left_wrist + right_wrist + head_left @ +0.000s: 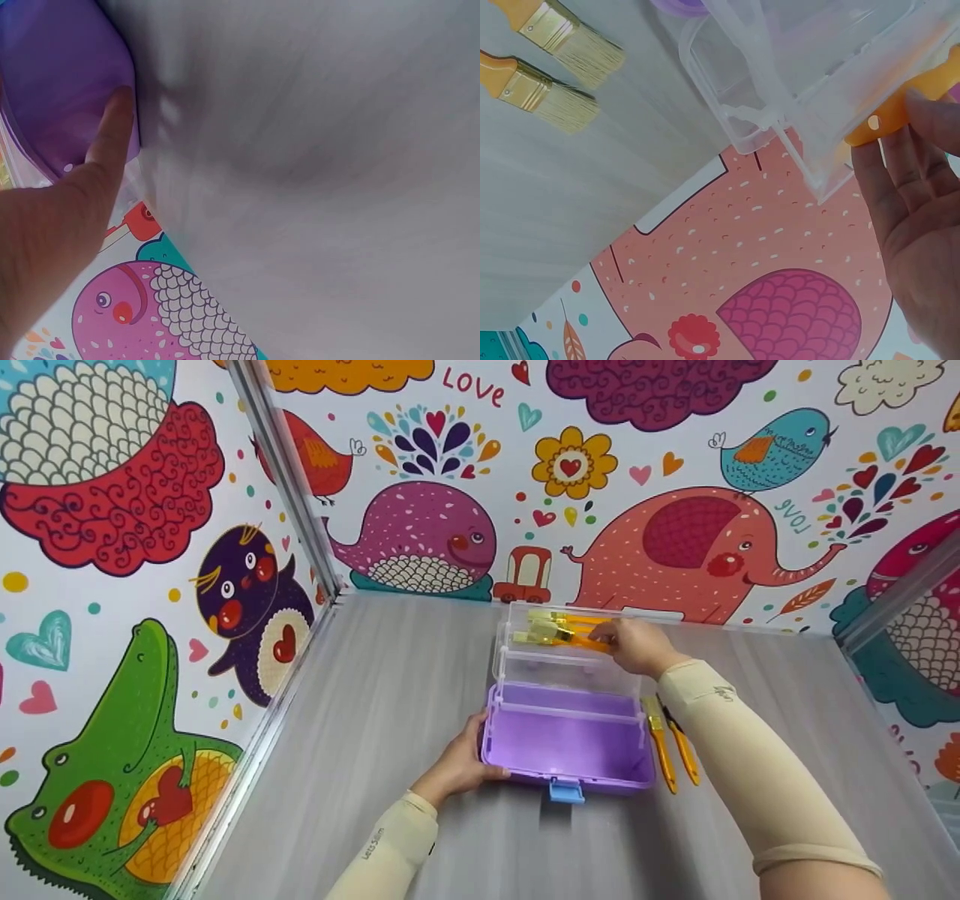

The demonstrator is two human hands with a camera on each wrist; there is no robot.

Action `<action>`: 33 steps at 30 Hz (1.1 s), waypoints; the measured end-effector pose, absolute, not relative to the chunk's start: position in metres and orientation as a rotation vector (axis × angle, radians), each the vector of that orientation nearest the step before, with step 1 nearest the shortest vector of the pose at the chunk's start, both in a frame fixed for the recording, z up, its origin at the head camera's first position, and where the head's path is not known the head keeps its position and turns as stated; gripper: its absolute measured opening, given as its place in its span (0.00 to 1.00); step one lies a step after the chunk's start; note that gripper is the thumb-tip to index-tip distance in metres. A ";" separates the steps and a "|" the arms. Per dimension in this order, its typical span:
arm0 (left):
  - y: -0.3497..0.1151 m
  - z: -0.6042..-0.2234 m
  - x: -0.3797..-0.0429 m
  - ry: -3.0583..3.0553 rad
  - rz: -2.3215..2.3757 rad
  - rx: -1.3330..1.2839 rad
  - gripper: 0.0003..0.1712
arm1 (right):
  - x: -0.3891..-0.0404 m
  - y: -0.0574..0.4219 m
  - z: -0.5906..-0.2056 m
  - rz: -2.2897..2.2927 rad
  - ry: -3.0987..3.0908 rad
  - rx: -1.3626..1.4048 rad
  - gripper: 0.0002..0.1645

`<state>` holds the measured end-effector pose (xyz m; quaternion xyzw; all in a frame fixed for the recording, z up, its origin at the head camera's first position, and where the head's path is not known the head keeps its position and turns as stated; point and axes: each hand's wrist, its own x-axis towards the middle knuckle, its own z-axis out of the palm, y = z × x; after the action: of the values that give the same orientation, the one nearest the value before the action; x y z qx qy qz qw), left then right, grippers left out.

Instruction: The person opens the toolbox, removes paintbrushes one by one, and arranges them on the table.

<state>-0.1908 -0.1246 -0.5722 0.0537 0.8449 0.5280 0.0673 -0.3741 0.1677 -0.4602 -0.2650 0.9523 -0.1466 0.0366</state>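
Observation:
A purple storage box point(570, 742) stands with its clear tiered trays point(562, 671) raised and folded back. My left hand point(461, 757) holds the box's front left corner, thumb at the front rim and fingers along the side. In the left wrist view, one finger lies nearly straight against the purple wall point(60, 67). At the rear tray, my right hand point(637, 646) pinches an orange-handled paintbrush point(900, 105) near its handle end, bristles pointing left. More paintbrushes point(581, 620) with yellow-orange handles lie in that tray beside it.
Two paintbrushes point(661, 750) lie on the grey table point(390, 697) just right of the box, bristles toward the back. A blue latch point(566, 791) hangs open at the box's front. Printed cartoon panels point(450, 450) stand at the back, left and right.

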 end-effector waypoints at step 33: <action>-0.124 -0.574 -0.193 2.522 1.611 0.159 0.61 | -0.363 0.187 -0.451 -0.628 2.928 -0.612 0.28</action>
<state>-0.1928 -0.1240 -0.5739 0.0531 0.8393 0.5361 0.0725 -0.3633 0.1874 -0.4507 -0.2000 0.9571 -0.2053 0.0424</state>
